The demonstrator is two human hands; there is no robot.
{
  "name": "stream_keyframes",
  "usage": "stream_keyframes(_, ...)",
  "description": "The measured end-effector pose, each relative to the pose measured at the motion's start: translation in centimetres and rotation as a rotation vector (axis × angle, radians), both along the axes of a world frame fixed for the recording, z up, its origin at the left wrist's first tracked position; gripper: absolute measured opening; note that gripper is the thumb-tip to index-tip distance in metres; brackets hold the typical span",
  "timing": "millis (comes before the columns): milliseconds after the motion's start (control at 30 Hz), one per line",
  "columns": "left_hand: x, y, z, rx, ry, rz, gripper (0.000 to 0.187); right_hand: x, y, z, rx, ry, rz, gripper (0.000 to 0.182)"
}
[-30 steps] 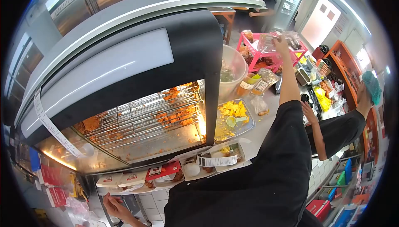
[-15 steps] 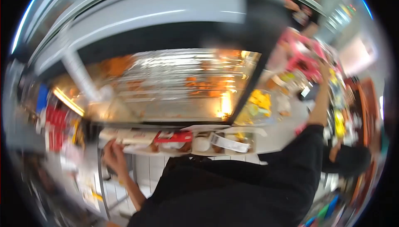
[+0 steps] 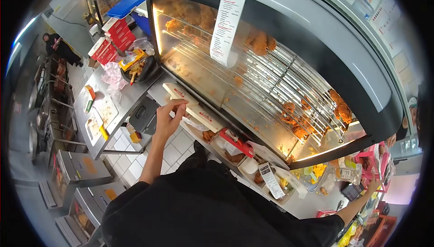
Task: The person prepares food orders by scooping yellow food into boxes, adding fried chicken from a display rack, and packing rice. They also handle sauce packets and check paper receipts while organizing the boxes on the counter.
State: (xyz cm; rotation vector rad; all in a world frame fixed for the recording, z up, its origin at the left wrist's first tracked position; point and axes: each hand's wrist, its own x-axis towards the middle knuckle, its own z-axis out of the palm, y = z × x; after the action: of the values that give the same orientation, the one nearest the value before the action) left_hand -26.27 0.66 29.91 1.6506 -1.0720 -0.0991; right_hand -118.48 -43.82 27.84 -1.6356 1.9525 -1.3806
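My left hand (image 3: 169,118) is held over a narrow cream food box (image 3: 203,116) with red print, thumb and fingertips pinched together; whether anything small is between them I cannot make out. Beside that box stand a red-and-white box (image 3: 236,143) with food inside and an open box (image 3: 285,198) holding a white tub, fried pieces and a printed receipt (image 3: 270,181). My right hand (image 3: 375,185) is stretched far out to the right, at the pink basket (image 3: 385,165). Its fingers are too small and partly hidden to read.
A heated glass cabinet (image 3: 253,88) with fried chicken on wire racks fills the middle; a long receipt (image 3: 229,18) hangs on it. Left are a steel table (image 3: 101,131), stacked red boxes (image 3: 120,34) and a distant person (image 3: 61,48). Another person's hand (image 3: 391,140) shows at right.
My view has turned left and become sharp, bringing the side table into sight. The left hand stays near the cream box, fingers pinched; the right arm still reaches out to the right.
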Motion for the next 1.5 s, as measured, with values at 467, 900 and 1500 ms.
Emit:
stream_keyframes(467, 4.7, 8.3, -7.8, 0.078, 0.088, 0.482, 0.045, 30.5, 12.7, 6.8, -0.505, 0.071, -0.243, 0.047)
stream_keyframes(900, 30.2, 19.0, -19.6, 0.296, 0.392, 0.691, 0.02, 67.1, 34.3, -1.8, -0.371, -0.319, 0.076, 0.029)
stream_keyframes(1500, 52.4, 29.1, -36.6, 0.167, 0.006, 0.849, 0.034, 103.0, 50.7, -4.7, 0.535, -0.269, 1.146, 0.015)
